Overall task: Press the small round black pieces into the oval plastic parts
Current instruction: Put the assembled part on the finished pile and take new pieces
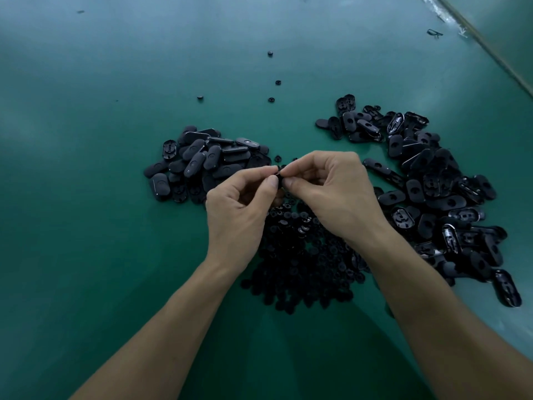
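My left hand (240, 207) and my right hand (328, 192) meet above the green table, and their fingertips pinch one small black piece (279, 178) between them. The fingers hide most of it, so I cannot tell whether it is a round piece alone or one with an oval part. Below the hands lies a heap of small round black pieces (300, 264). A pile of oval plastic parts (202, 166) lies to the left. A larger pile of oval parts with open holes (432, 186) spreads to the right.
Several stray round pieces (271, 99) lie scattered on the green table surface (86, 197) beyond the piles. The table's far right edge (490, 50) runs diagonally at the top right, with small debris (435, 33) beside it.
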The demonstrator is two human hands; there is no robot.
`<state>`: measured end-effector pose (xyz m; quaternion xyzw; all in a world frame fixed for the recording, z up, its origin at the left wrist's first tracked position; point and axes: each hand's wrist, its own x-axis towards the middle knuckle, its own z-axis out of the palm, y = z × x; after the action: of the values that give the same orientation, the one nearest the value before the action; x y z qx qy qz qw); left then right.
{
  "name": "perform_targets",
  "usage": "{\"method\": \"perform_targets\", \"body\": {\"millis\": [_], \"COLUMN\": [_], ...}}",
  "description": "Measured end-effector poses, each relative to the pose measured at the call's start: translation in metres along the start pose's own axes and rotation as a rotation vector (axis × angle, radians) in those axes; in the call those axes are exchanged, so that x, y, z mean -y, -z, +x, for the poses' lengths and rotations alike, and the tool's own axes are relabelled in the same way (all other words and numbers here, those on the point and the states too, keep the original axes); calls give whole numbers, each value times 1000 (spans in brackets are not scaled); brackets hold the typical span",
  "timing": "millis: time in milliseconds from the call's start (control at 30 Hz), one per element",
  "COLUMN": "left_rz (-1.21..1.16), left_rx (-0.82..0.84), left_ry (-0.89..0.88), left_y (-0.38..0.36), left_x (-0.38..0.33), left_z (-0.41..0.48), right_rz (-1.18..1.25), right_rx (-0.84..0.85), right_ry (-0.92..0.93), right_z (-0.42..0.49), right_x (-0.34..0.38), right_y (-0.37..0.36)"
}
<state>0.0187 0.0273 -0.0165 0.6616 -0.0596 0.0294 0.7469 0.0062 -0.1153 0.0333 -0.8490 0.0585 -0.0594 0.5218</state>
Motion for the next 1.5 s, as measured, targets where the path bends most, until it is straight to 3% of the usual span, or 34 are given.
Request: {"method": "perform_targets", "body": {"millis": [367, 833, 1167, 1500], "left_rz": [-74, -2, -88, -136], "left_rx": [15, 39, -15, 27], "left_ry": [27, 1, 37, 50], "left_y": [-1, -1, -1, 1], "left_x": [-2, 3, 3, 5], "left_z": [1, 3, 3, 3], "right_rz": [-84, -246, -48, -63], "right_rx": [29, -27, 86, 91], "right_ry": [-6, 96, 79, 114], "right_z": [-6, -4, 5, 4], "right_x": [11, 7, -4, -5], "right_y": [-1, 2, 8, 8]}}
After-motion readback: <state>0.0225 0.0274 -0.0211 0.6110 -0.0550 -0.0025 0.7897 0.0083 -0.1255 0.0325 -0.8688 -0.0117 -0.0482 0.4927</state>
